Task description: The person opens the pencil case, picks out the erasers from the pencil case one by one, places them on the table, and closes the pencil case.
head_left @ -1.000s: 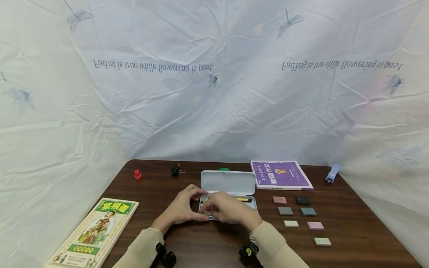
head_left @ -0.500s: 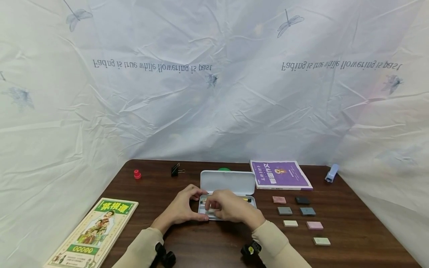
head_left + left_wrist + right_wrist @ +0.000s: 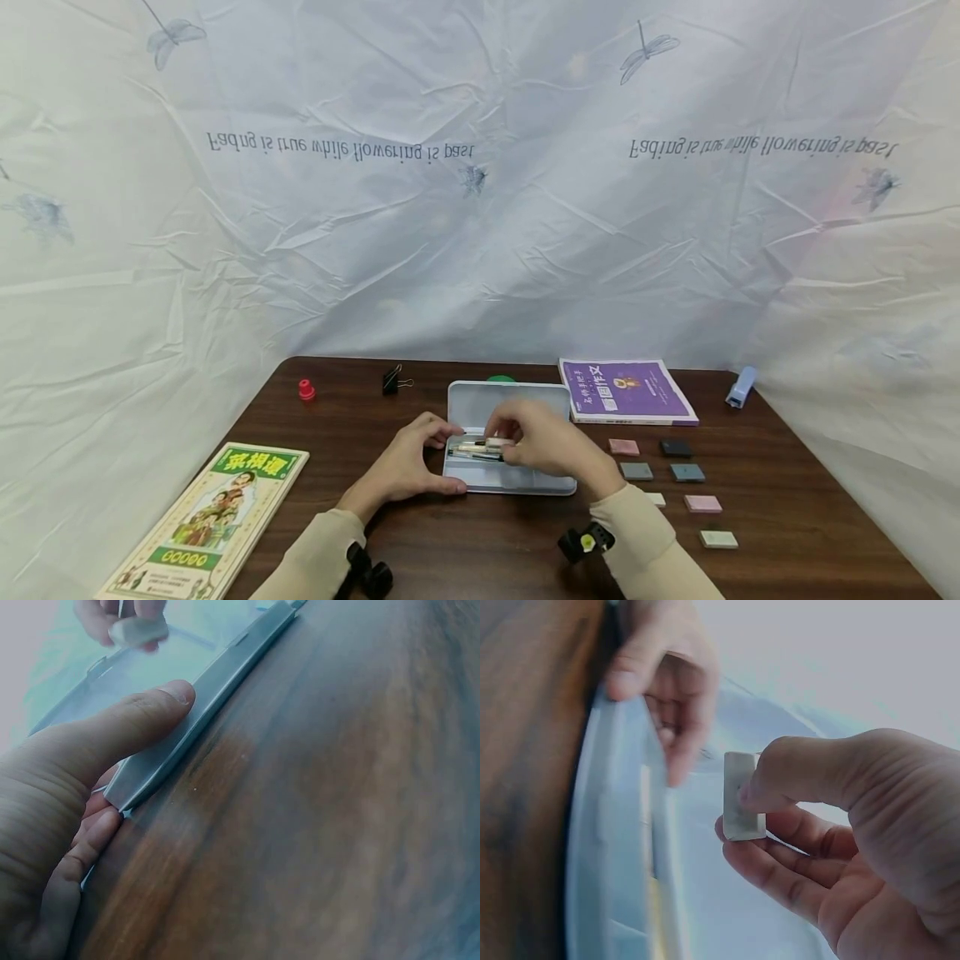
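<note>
A pale hinged pencil case (image 3: pixel 517 482) lies open on the table with its lid (image 3: pixel 468 406) tilted back. My left hand (image 3: pixel 397 467) holds its left end, thumb along the front rim and fingers at the back corner. Several pens (image 3: pixel 472 451) lie in the tray, partly hidden by my right hand (image 3: pixel 551 442). Between thumb and fingers that hand pinches a small white eraser (image 3: pixel 739 806), raised above the case. The left wrist view also shows the eraser (image 3: pixel 140 631) clear of the tray.
Several small erasers (image 3: pixel 702 504) lie at right. A purple book (image 3: pixel 633 392) and a light-blue stapler-like object (image 3: pixel 741 387) lie behind. A green-yellow book (image 3: pixel 206 517), a red piece (image 3: pixel 307 389) and a black binder clip (image 3: pixel 392 382) lie at left.
My right hand has risen out of the case and moved right with the white eraser, exposing more of the tray and pens. The left hand has stayed on the case's end.
</note>
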{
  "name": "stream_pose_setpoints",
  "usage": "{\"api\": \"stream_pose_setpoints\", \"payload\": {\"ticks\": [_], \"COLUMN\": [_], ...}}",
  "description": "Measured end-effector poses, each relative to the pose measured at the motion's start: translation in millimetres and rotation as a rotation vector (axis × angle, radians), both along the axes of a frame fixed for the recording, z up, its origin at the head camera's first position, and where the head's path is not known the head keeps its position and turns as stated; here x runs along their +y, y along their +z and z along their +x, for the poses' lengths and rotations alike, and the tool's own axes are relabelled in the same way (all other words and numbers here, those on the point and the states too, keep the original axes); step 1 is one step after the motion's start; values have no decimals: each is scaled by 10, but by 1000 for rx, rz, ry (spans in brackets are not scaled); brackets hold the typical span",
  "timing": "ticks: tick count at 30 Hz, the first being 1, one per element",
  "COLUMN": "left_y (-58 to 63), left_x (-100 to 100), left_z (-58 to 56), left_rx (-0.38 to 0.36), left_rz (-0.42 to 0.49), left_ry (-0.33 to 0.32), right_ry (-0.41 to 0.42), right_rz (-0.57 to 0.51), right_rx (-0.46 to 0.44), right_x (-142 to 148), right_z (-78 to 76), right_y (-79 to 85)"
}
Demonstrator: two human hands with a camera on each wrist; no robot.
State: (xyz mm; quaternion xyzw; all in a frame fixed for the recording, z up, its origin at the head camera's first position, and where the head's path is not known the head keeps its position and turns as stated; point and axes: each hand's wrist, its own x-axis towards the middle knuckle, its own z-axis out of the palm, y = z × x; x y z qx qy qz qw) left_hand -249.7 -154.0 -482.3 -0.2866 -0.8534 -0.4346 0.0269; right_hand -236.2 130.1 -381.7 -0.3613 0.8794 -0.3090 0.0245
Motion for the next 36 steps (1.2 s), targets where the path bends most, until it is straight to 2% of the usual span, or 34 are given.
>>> {"api": "stream_pose_setpoints", "payload": {"ticks": [10, 18, 24, 31, 36], "left_y": [-5, -10, -32, -33, 0], "left_x": [19, 9, -20, -22, -13], "left_z": [-1, 13, 18, 18, 15], "left_rx": [-8, -8, -4, 0, 4], "left_rz": [-3, -9, -15, -18, -15], "left_ry": [1, 4, 11, 6, -1], "right_ry": [-72, -135, -178, -291, -277], "right_rz": [-110, -173, -148, -79, -98], "right_rx": [85, 127, 163, 85, 38], "right_x": [476, 839, 1175, 1599, 1837], "right_z": [39, 117, 224, 457, 639], "right_y": [300, 397, 347, 196, -21]}}
